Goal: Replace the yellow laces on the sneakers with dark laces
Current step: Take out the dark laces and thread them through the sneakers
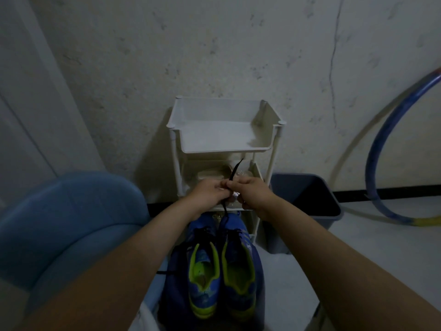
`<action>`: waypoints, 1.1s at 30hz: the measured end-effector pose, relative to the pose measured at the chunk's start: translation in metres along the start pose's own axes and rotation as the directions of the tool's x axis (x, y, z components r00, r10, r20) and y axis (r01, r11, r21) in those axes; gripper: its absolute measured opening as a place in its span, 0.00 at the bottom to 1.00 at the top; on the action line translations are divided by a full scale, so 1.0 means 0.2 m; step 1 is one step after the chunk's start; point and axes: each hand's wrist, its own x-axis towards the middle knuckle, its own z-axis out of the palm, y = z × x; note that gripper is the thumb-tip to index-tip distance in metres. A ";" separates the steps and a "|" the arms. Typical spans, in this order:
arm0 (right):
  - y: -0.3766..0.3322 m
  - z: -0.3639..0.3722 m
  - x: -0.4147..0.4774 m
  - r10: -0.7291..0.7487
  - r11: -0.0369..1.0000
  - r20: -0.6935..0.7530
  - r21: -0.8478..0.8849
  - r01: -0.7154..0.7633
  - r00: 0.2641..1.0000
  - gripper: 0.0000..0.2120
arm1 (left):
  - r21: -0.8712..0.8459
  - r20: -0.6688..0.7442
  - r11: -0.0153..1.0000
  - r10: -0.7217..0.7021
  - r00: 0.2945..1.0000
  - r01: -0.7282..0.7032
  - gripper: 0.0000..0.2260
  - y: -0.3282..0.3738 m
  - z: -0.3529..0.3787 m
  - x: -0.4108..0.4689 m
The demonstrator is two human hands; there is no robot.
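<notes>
Two blue sneakers with yellow-green lining stand side by side below my arms, the left sneaker (pixel 202 271) and the right sneaker (pixel 239 266), toes pointing away. Dark lacing shows on both. A dark lace (pixel 235 172) rises from the right sneaker's toe end, passes between my hands and sticks up above them. My left hand (pixel 207 193) and my right hand (pixel 250 191) meet above the toes, and both pinch this lace. No yellow lace is visible.
A white tiered cart (pixel 222 142) stands against the wall straight ahead, just behind my hands. A dark bin (pixel 307 201) sits to its right, a blue hoop (pixel 381 149) leans on the wall far right, and a blue rounded seat (pixel 64 218) is at left.
</notes>
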 end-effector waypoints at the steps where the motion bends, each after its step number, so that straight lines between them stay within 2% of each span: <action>1: 0.01 0.00 0.00 0.007 1.000 0.007 0.011 -0.007 1.000 0.08 | 0.051 -0.029 0.999 -0.002 1.000 0.003 0.07 -0.02 -0.01 0.01; 3: 0.01 -0.01 0.00 0.015 0.998 0.011 0.053 -0.016 1.000 0.09 | 0.191 -0.061 0.982 0.000 0.998 0.011 0.10 -0.04 -0.04 0.03; 6: 0.03 -0.03 0.00 0.016 0.996 -0.026 0.083 -0.014 1.000 0.13 | 0.335 -0.030 0.939 -0.065 0.997 0.071 0.09 -0.05 -0.07 0.03; 8: 0.04 -0.04 0.00 0.027 0.996 -0.041 0.087 -0.024 0.999 0.14 | 0.502 -0.030 0.858 -0.110 0.993 0.110 0.09 -0.06 -0.09 0.02; 12: 0.08 -0.05 0.00 0.051 0.997 -0.010 0.050 -0.051 0.999 0.07 | 0.734 -0.025 0.655 -0.236 0.972 0.178 0.08 -0.05 -0.10 0.01; 14: 0.11 -0.04 0.00 0.058 0.998 0.006 0.004 -0.058 0.998 0.06 | 0.825 0.012 0.551 -0.244 0.970 0.128 0.10 -0.05 -0.10 0.01; 15: 0.12 -0.04 0.00 0.062 0.998 0.014 -0.014 -0.062 0.998 0.06 | 0.832 0.017 0.547 -0.198 0.980 0.096 0.11 -0.06 -0.09 0.01; 16: 0.13 -0.03 0.00 0.068 0.997 0.027 -0.034 -0.067 0.997 0.07 | 0.783 0.029 0.618 -0.151 0.988 0.072 0.13 -0.06 -0.07 0.01; 18: 0.15 -0.01 0.00 0.069 0.995 0.055 -0.076 -0.065 0.996 0.06 | 0.512 0.056 0.859 -0.045 0.997 0.010 0.16 -0.06 -0.03 0.01; 19: 0.15 -0.01 0.00 0.061 0.995 0.053 -0.082 -0.057 0.997 0.05 | 0.360 0.058 0.933 -0.017 0.998 -0.005 0.16 -0.06 0.01 0.00; 20: 0.15 0.00 0.00 0.049 0.997 0.044 -0.068 -0.046 0.998 0.04 | 0.271 0.046 0.963 -0.012 0.999 0.000 0.15 -0.05 0.03 0.00; 23: 0.16 -0.01 -0.01 0.020 1.000 0.019 -0.005 -0.020 1.000 0.06 | 0.237 -0.015 0.970 -0.047 0.999 0.049 0.07 -0.09 0.06 0.04; 26: 0.19 -0.04 -0.01 0.024 0.999 0.027 -0.049 -0.023 0.999 0.06 | 0.376 -0.044 0.925 -0.039 0.998 0.052 0.03 -0.14 0.05 0.07; 28: 0.23 -0.05 0.00 0.050 0.988 0.011 -0.149 -0.048 0.999 0.08 | 0.464 -0.015 0.885 -0.037 0.999 0.040 0.07 -0.16 0.06 0.08; 30: 0.29 -0.06 0.02 0.122 0.942 0.028 -0.317 -0.107 0.992 0.08 | 0.481 0.006 0.875 -0.069 0.998 0.058 0.10 -0.18 0.07 0.08; 33: 0.38 -0.04 0.01 0.356 0.792 0.112 -0.563 -0.236 0.928 0.15 | 0.468 0.045 0.881 -0.100 0.994 0.067 0.09 -0.21 0.08 0.07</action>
